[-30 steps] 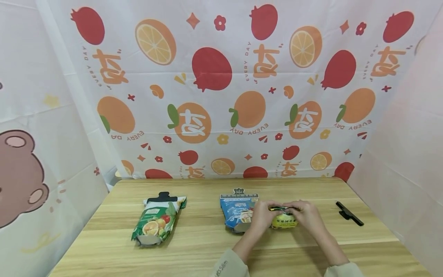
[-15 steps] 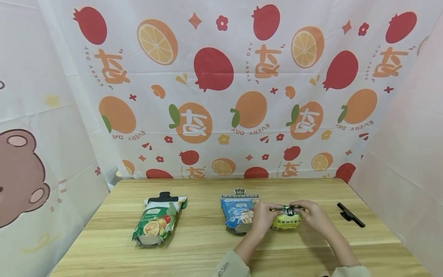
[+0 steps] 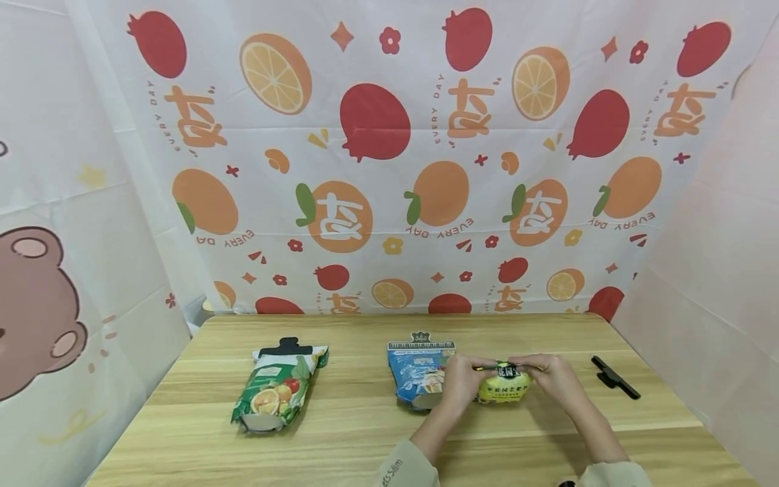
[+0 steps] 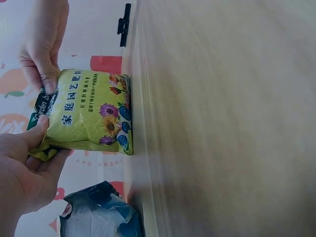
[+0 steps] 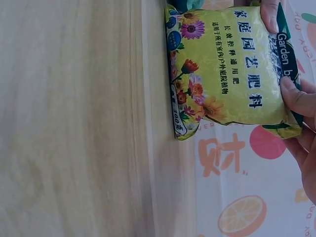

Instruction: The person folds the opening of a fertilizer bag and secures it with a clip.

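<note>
A yellow fertilizer bag (image 3: 504, 389) with dark lettering and printed flowers stands upright on the table, its bottom edge at the wood. My left hand (image 3: 464, 379) pinches one top corner, thumb on the front face and fingers behind. Opposite it, my right hand (image 3: 546, 375) pinches the other top corner the same way. The green top strip (image 5: 287, 53) runs between both hands and is partly covered by the thumbs. In the left wrist view, the flower print (image 4: 111, 118) sits along the bag's lower end.
Just left of the hands lies a blue bag (image 3: 416, 375) with a piano-patterned clip (image 3: 421, 345) across its top. Farther left is a green bag (image 3: 274, 392) with a black clip (image 3: 287, 347). A loose black clip (image 3: 615, 377) lies at the table's right side. A fruit-print cloth (image 3: 377, 203) hangs behind.
The yellow fertilizer bag's upper front, with its dark label, shows more between the hands than a second ago. My right hand has shifted slightly to the right. The other bags have stayed put.
</note>
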Available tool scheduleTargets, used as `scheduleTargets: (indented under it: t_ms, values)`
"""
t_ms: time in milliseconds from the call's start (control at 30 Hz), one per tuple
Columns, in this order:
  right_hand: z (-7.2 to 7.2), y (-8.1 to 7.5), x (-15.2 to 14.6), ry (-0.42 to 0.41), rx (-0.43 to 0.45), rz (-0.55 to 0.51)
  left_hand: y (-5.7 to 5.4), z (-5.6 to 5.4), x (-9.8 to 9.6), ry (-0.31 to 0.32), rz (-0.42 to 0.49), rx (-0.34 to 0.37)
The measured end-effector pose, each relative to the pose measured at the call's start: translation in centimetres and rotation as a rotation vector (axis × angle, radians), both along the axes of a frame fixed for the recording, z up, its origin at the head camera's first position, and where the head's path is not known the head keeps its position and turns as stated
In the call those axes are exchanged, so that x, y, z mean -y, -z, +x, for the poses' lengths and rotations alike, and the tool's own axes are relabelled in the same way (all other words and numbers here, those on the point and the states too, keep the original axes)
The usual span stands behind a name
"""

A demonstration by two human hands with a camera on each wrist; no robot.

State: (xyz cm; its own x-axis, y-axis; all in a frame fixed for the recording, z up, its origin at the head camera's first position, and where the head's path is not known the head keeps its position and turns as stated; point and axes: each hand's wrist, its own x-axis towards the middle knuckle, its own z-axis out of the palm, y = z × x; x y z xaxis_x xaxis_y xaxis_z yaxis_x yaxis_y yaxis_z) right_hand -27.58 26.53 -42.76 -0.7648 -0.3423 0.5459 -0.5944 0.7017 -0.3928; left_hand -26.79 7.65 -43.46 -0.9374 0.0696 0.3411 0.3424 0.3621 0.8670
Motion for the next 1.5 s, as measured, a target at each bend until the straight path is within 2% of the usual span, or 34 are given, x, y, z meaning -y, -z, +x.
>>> scheduleTargets:
  t_ms: [200,300,433,500,633,733,933,1067,1300,1500]
  values:
    - [0.3,-0.2,0.4,0.03,0.04,0.003,0.0,-0.1,0.0,0.009,0.017,0.027]
    - [0.5,-0.2,0.8,0.02,-0.014,0.034,-0.1,0.0,0.0,0.011,0.013,0.028]
    - [0.6,-0.1,1.5,-0.042,-0.155,0.059,-0.2,0.0,0.1,0.013,0.003,0.014]
    - [0.6,-0.1,1.8,-0.049,-0.178,0.049,-0.2,0.0,0.1,0.017,0.006,0.016]
    - [0.7,0.0,2.3,-0.004,-0.209,0.034,-0.2,0.0,0.1,0.023,0.006,0.02]
    - [0.7,0.1,2.4,0.017,-0.232,0.024,-0.3,0.2,0.1,0.02,-0.044,-0.03]
    - [0.6,0.0,2.5,0.019,-0.259,0.011,-0.3,0.5,0.1,-0.012,-0.227,-0.238]
    - [0.6,0.0,2.5,0.021,-0.254,0.002,-0.3,0.5,0.4,-0.011,-0.236,-0.309]
    - [0.8,-0.2,2.8,0.027,-0.198,0.013,-0.3,0.4,0.7,-0.018,-0.216,-0.283]
    - [0.9,-0.3,2.6,0.032,-0.085,0.005,-0.5,0.3,0.6,-0.03,-0.234,-0.28]
